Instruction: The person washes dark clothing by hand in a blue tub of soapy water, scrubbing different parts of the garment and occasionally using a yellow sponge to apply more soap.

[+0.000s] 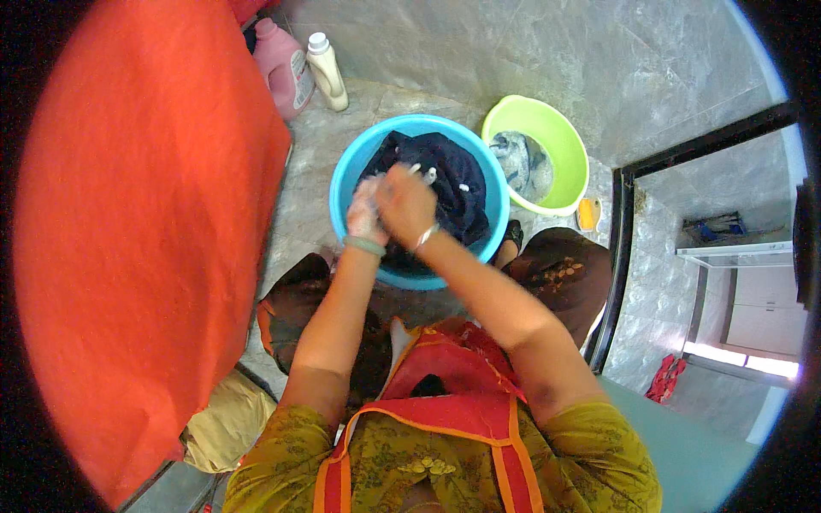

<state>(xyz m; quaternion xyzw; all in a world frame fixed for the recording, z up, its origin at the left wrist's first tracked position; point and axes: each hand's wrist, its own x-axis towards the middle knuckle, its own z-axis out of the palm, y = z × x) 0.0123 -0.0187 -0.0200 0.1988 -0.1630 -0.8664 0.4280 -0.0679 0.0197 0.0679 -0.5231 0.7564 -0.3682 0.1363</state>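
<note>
As the head view looks down, both hands meet over the left half of a blue basin [344, 175], where a bunched dark cloth [457, 175] fills most of the inside. The left hand [368, 215] and the right hand [405, 203] are pressed together and blurred, the right one with its fingers curled in; whether either is clamped on a fold of the cloth, I cannot tell. Small white bits sit on the cloth, perhaps suds.

The work looks partway along, in my judgement: the dark cloth is all bunched in the basin, and no piece lies spread out or hung up from it. A patterned cloth [510, 156] lies in a green basin [568, 167] just beside the blue one — whether it is finished or waiting does not show.

Both basins stand on a grey tiled floor [306, 192], near a grey wall [590, 51]. A yellow block [588, 214] lies beside the green basin. A pink jug [285, 73] and a cream bottle [327, 75] stand by the wall, and a large orange-red sheet [154, 256] takes up the left side. At right, a dark frame [621, 256] borders a further tiled area with a white cabinet [765, 299].
</note>
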